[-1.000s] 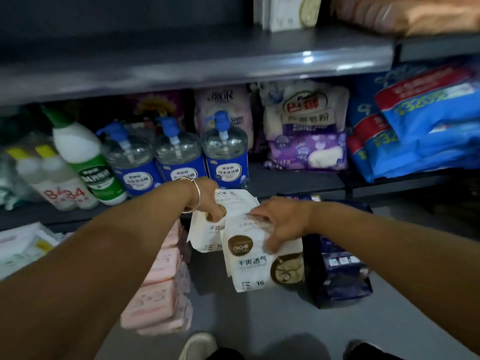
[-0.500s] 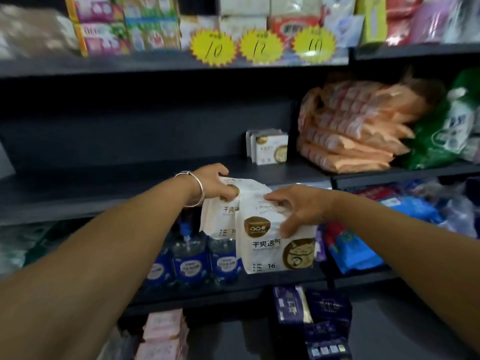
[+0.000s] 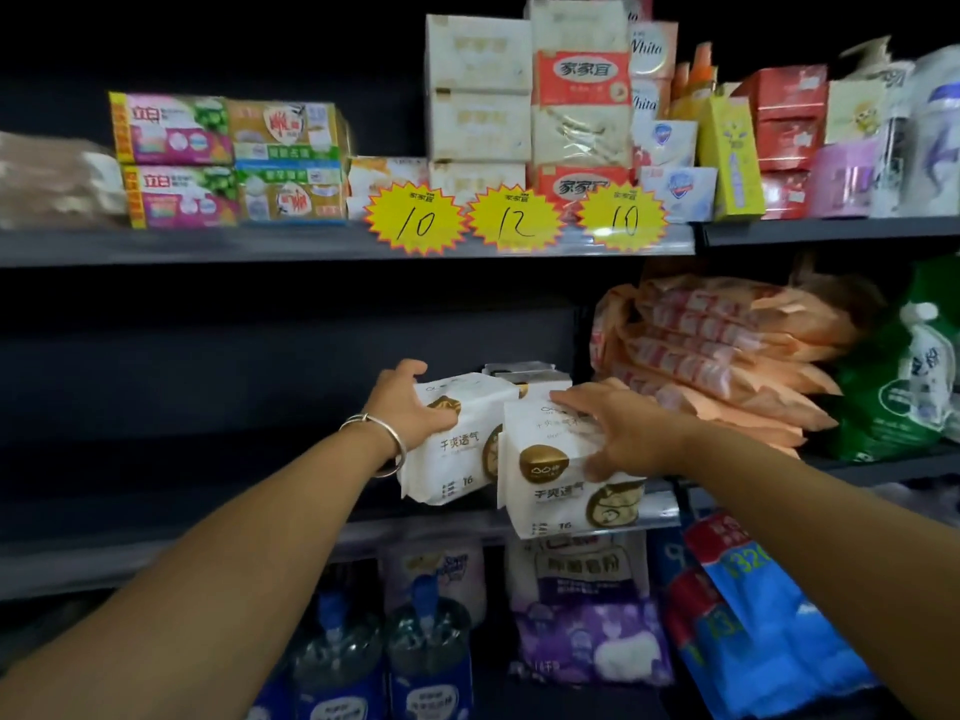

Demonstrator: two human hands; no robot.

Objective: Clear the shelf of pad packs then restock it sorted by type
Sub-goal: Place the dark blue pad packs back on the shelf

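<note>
I hold two white pad packs with gold-brown emblems over the front of the dark middle shelf [image 3: 218, 480]. My left hand [image 3: 410, 407], a silver bangle on its wrist, grips the left white pack [image 3: 457, 459] at its top left corner. My right hand [image 3: 618, 428] grips the right white pack [image 3: 550, 485] from above, fingers spread over its top. Behind them, more white packs [image 3: 524, 374] of the same kind stand at the back of the shelf. A stack of orange pad packs [image 3: 717, 350] lies on the same shelf to the right.
The shelf above carries boxed soaps and tissues with three yellow price stars [image 3: 514, 220]. A green refill bag [image 3: 904, 387] sits at the far right. On the shelf below stand blue-labelled pump bottles [image 3: 426, 652], a purple-and-white pack [image 3: 587, 615] and blue packs [image 3: 753, 631].
Both hands have lifted the two white packs from down near the floor up to the middle shelf. My view has tilted upward, so the shelves above have come into sight.
</note>
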